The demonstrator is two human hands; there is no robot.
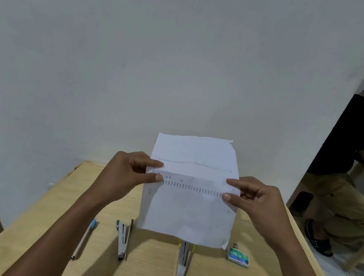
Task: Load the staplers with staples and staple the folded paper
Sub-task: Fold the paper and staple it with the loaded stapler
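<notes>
Left hand [134, 173]: pinches the left edge of the paper [190, 196] at the fold line.
Right hand [249, 199]: pinches the right edge at the same height.
Paper: held in the air above the surface [151, 269], lower flap folded up, fold not yet flat.
Staplers: teal stapler [123, 238] and yellow stapler [183, 261] lie open on the surface; the staple box [238, 256] sits to the right.
Risk: uneven pinch would likely skew the fold; the hanging flap may brush the yellow stapler.
Clearance: bare surface at front; pencil [83, 239] at left; right edge near the box.
</notes>
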